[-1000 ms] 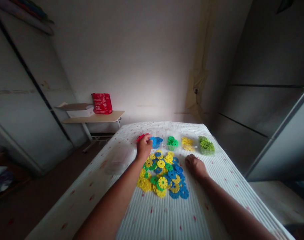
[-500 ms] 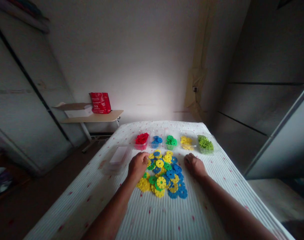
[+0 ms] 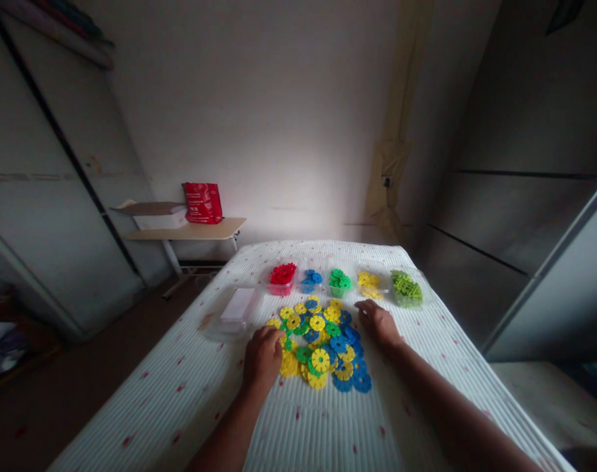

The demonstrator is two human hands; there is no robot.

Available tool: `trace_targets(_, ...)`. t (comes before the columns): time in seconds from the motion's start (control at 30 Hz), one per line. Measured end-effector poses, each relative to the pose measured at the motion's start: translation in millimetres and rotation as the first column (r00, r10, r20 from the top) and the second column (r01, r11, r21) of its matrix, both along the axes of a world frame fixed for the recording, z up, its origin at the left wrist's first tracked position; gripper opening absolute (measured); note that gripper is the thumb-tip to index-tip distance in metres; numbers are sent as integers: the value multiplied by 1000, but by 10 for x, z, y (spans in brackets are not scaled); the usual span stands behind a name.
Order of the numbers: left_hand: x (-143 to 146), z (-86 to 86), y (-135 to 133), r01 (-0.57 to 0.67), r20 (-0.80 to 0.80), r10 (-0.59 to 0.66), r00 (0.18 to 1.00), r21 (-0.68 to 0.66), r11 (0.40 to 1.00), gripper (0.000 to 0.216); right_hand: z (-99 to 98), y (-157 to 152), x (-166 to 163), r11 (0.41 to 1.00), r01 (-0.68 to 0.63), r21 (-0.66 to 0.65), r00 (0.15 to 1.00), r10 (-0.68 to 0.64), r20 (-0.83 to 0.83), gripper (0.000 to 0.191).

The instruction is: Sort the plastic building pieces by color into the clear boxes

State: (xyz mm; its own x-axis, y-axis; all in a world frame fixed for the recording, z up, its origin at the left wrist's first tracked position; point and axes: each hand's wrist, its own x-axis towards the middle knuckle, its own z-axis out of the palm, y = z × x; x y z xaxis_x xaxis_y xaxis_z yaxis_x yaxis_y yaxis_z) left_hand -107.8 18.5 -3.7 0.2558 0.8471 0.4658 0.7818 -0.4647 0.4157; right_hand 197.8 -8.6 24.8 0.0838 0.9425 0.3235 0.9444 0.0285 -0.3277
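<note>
A loose pile of flower-shaped notched plastic discs, with yellow discs, blue discs and green discs, lies on the quilted cover. My left hand rests at the pile's left edge, fingers curled together beside some yellow discs; what lies under the fingertips is hidden. At the far right edge of the pile is my right hand. Its fingers reach leftward, slightly apart, near the blue discs, and no piece shows in them.
Behind the pile stand clear tubs in a row: red pieces, blue discs, green discs, yellow discs and light-green pieces. A clear container with a white block lies left. A side table holds a red bag.
My left hand has drawn back toward me along the pile's left side, uncovering yellow discs at the far left. My right hand has shifted slightly left, its fingers reaching out more.
</note>
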Motion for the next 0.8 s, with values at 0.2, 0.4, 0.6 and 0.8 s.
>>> trace_targets(0.2,-19,7,-1,30,29,-30,999,3,1000,28,165,202,-339,993,-111,-29,992,112,56,42)
trace_targets(0.4,-16,34,-15,25,35,-25,999,-1,1000,29,196,319,-559,970,-174,-172,977,192,95,45)
trace_targets(0.6,-29,-13,19,38,5,-38,999,1,999,27,226,338,-535,952,-231,-199,962,253,97,43)
trace_targets(0.8,-33,-29,28,38,-12,-39,999,-4,999,26,252,356,-490,946,-273,-172,947,296,127,41)
